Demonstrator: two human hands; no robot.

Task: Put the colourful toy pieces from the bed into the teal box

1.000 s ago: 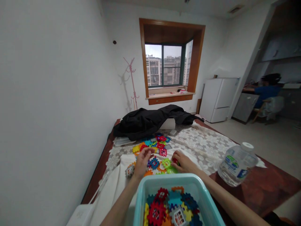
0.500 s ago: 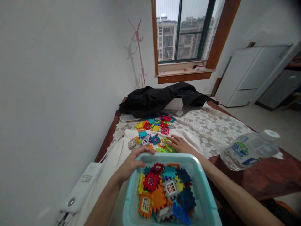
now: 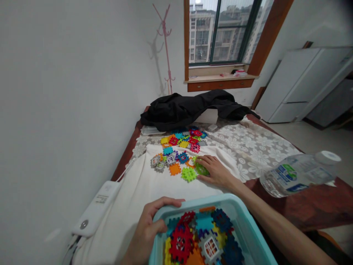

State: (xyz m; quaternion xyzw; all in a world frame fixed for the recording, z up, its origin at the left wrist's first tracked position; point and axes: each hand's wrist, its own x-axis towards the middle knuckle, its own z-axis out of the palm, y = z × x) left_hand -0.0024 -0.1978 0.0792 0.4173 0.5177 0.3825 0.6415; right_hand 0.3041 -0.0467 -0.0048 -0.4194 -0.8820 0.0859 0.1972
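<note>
My left hand (image 3: 150, 224) is closed on the left far corner of a light blue plastic tub (image 3: 220, 200), thumb inside the rim. The tub holds a jumble of toothed plastic building tiles, among them a red tile (image 3: 181, 243) and a grey window tile (image 3: 211, 246). Beyond it my right hand (image 3: 216, 172) lies low over the white cloth. Its fingers and thumb are spread about a green tile (image 3: 202, 169), partly covering it. A lime tile (image 3: 189, 174) lies just left of the thumb, with an orange tile (image 3: 175, 169) farther left.
More colourful tiles (image 3: 184, 141) lie farther back. Behind them a black cloth (image 3: 182, 110) is draped over a white box (image 3: 208, 116). A large clear bottle (image 3: 299, 173) stands tilted-looking at right. A white power strip (image 3: 96, 208) sits along the left wall. The patterned tablecloth (image 3: 256, 147) covers the table.
The tub and my left hand have come nearer to me, uncovering the orange and lime tiles. My right hand has settled over the green tile. The view has tipped slightly downward.
</note>
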